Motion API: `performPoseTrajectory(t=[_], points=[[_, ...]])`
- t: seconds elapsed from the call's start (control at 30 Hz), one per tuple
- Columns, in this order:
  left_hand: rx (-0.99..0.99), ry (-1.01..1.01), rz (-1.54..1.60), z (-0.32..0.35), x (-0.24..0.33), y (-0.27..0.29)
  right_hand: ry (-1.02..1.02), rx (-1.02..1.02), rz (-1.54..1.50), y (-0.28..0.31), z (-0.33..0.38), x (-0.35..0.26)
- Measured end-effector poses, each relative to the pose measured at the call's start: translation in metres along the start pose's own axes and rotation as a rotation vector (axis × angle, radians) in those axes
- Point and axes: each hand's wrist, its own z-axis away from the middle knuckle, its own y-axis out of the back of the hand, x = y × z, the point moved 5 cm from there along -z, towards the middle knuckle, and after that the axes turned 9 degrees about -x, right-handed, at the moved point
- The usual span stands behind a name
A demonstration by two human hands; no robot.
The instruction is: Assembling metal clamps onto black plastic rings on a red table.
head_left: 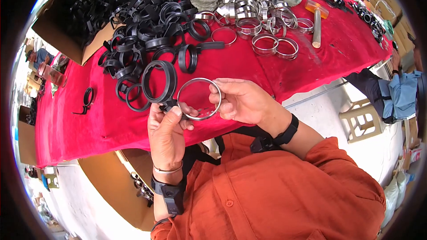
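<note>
Low in front of me, my left hand (pixel 165 133) pinches a black plastic ring (pixel 171 80) by the short stem at its bottom, with the thumb on top. A thin, shiny metal ring (pixel 200 118) stands upright beside it, its left edge close to the left thumb. My right hand (pixel 243 100) grips the metal ring's right side between thumb and fingers. Whether the two rings touch is hard to tell. Just beyond the hands lie more black rings with stems (pixel 189 58) and loose metal rings (pixel 265 44).
A red cloth covers the table (pixel 249 73). At the far left an open cardboard box (pixel 66 40) spills black rings. A mallet (pixel 317 29) with an amber head lies at right. A plastic stool (pixel 362 122) and a person in blue (pixel 402 93) are beyond the table's right edge.
</note>
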Motion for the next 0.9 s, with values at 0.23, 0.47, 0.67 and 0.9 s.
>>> performPoseTrajectory(t=[0.23,0.47,0.67,0.9], points=[[-0.007,-0.268,-0.357,0.007,0.014,-0.007,0.176,-0.003,0.503,-0.01,0.002,-0.012],[-0.046,-0.318,-0.413,0.012,0.022,-0.012,0.214,0.01,0.597,-0.013,0.001,-0.015],[-0.036,-0.319,-0.486,0.016,0.024,-0.011,0.217,0.004,0.609,-0.016,0.001,-0.014],[-0.067,-0.342,-0.476,0.015,0.023,-0.008,0.241,0.038,0.645,-0.019,0.003,-0.012]])
